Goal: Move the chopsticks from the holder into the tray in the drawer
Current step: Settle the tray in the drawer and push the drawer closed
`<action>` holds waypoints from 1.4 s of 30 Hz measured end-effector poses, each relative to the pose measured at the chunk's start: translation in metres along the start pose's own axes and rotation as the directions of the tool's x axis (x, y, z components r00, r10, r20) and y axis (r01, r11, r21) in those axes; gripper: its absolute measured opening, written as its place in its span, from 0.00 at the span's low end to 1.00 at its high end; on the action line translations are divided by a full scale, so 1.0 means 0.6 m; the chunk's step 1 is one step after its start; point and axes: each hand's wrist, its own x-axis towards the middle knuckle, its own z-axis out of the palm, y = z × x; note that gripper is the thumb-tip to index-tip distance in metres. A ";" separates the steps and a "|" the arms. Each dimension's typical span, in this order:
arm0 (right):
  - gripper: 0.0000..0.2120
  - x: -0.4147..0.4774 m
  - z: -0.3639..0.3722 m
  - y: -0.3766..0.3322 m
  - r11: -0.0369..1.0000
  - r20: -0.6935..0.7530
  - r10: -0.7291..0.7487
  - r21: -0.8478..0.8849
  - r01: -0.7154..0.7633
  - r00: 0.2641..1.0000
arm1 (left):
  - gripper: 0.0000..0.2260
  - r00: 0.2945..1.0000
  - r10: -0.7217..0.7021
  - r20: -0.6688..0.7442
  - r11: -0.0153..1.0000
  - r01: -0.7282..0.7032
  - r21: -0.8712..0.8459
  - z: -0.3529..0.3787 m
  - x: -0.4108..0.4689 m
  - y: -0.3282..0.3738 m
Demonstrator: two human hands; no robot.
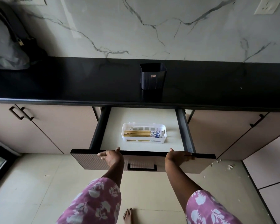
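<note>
Item 1, chopsticks (142, 133): we list one bundle lying flat and lengthwise in the white slotted tray (143, 126), with the blue-patterned ends to the right.
Item 2, tray: it sits mid-floor in the open drawer (171, 126).
Item 3, holder (152, 75): dark, standing upright on the black counter (71, 81) above the drawer.
Item 4, left hand (111, 156): it rests on the top edge of the drawer front (87, 160). We note straight fingers held together and the thumb over the edge.
Item 5, right hand (179, 156): it rests on the same edge, right of the handle (142, 167). The fingers lie flat and together, and the thumb is raised.
</note>
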 end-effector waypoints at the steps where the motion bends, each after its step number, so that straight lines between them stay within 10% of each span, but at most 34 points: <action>1: 0.41 0.007 0.009 -0.009 1.000 0.000 0.001 0.005 -0.001 1.000 | 0.41 1.000 -0.001 0.002 1.000 0.001 -0.015 0.008 0.008 0.008; 24: 0.35 0.190 0.192 -0.194 0.996 -0.118 -0.064 -0.071 0.056 0.991 | 0.33 0.980 0.186 0.071 0.953 -0.198 0.231 0.169 0.173 0.200; 32: 0.31 0.261 0.213 -0.284 0.986 -0.255 -0.166 -0.066 0.154 0.953 | 0.26 0.932 0.328 -0.157 0.943 -0.314 0.111 0.200 0.188 0.313; 36: 0.25 0.287 0.231 -0.359 0.879 -0.163 -0.474 -0.143 0.454 0.865 | 0.24 0.775 0.630 -0.042 0.770 -0.616 0.166 0.246 0.189 0.386; 42: 0.27 0.293 0.274 -0.446 0.823 0.132 -0.566 0.042 0.566 0.813 | 0.22 0.750 0.566 0.343 0.778 -0.623 0.079 0.315 0.136 0.487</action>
